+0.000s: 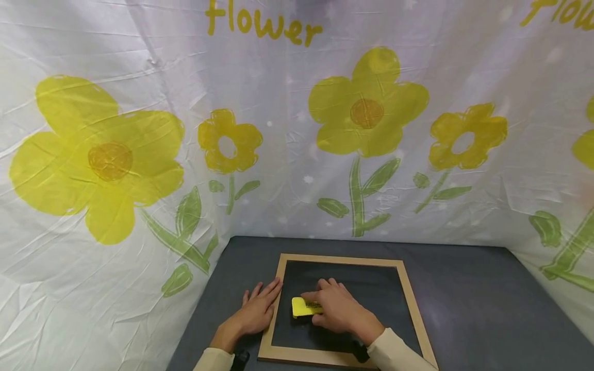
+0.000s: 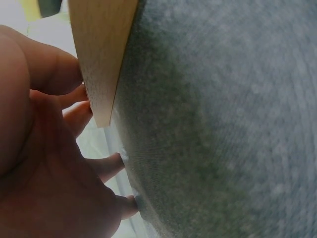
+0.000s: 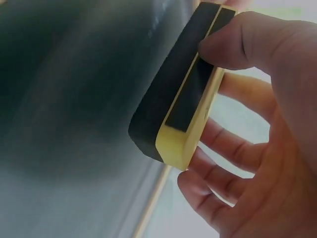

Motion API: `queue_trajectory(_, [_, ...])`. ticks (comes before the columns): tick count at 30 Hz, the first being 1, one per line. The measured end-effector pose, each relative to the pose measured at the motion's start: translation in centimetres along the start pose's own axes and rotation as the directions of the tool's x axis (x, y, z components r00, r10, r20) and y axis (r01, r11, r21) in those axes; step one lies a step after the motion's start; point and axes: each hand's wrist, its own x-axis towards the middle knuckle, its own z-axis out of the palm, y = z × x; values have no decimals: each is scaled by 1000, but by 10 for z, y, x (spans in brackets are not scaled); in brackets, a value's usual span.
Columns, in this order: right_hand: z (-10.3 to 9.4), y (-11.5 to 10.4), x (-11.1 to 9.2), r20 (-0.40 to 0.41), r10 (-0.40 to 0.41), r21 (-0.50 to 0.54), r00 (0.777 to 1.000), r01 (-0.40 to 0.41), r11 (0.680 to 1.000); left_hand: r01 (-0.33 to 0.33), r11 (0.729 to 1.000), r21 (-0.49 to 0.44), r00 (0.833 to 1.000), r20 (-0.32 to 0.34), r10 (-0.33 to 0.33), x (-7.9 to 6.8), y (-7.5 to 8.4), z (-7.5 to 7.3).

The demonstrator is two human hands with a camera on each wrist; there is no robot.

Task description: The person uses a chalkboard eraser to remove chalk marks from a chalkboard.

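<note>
A small chalkboard (image 1: 371, 283) in a light wooden frame (image 1: 343, 258) lies on the dark tabletop. My left hand (image 1: 254, 313) rests at the frame's left side, fingers spread. In the left wrist view its thumb and some fingertips touch the wooden edge (image 2: 101, 64), while other fingertips reach the grey cloth. Over the left half of the board, my right hand (image 1: 340, 309) grips a yellow board eraser (image 1: 302, 306). The right wrist view shows the thumb pressed on the side of the eraser (image 3: 181, 91), with its dark felt toward the board. Faint pale smears mark the board.
Dark grey cloth covers the table (image 1: 482, 309), which extends to the right of the board. A white curtain (image 1: 283, 206) printed with yellow flowers hangs behind the table and at both sides.
</note>
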Motion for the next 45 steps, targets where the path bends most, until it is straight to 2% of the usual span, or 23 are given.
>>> queue_trajectory(8, [-26, 25, -25, -120, 116, 89, 986, -106, 990, -35, 999, -32, 999, -14, 34, -2, -1, 1])
queue_trajectory(14, [-51, 43, -45, -222, 223, 129, 949, -198, 972, -48, 998, -48, 999, -28, 46, 0, -7, 5])
queue_trajectory(21, [-73, 76, -72, -288, 324, 134, 901, -297, 945, -33, 999, -42, 999, -34, 32, 2, -7, 5])
queue_trajectory(29, [-84, 113, -112, -271, 502, 184, 821, -468, 865, -19, 1000, -5, 1000, -14, 19, -1, 0, 0])
queue_trajectory(33, [-86, 132, -132, -243, 562, 217, 791, -520, 826, -41, 999, -27, 999, -18, 40, 0, -1, 0])
queue_trajectory(37, [-83, 149, -149, -209, 616, 206, 760, -582, 787, -68, 997, -45, 997, -30, 67, -1, -4, 1])
queue_trajectory(45, [-66, 169, -161, -135, 736, 180, 664, -714, 677, -45, 999, -19, 999, -22, 44, -1, 1, -1])
